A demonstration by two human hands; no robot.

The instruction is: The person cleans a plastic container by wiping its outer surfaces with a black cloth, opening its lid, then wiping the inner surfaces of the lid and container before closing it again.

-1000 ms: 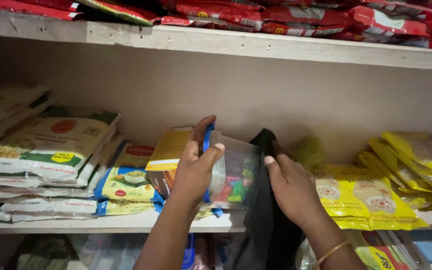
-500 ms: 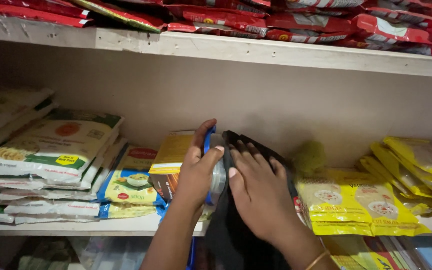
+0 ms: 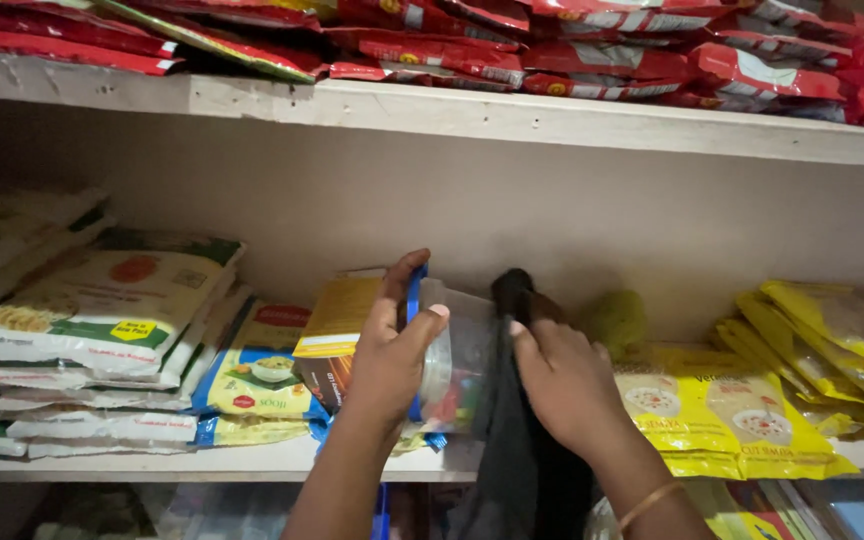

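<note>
Hands: left hand clamps a clear plastic jar by its blue lid rim; right hand presses a dark cloth flat against the jar's side.
Shelf: wooden shelf runs under both hands, stacked packets either side.
Left of the left hand: white and green packets, and a yellow carton just beside it.
Right of the right hand: yellow packets.
Above the hands: red packets.
Wiping well: I judge a steady left grip and full cloth contact matter most.
</note>
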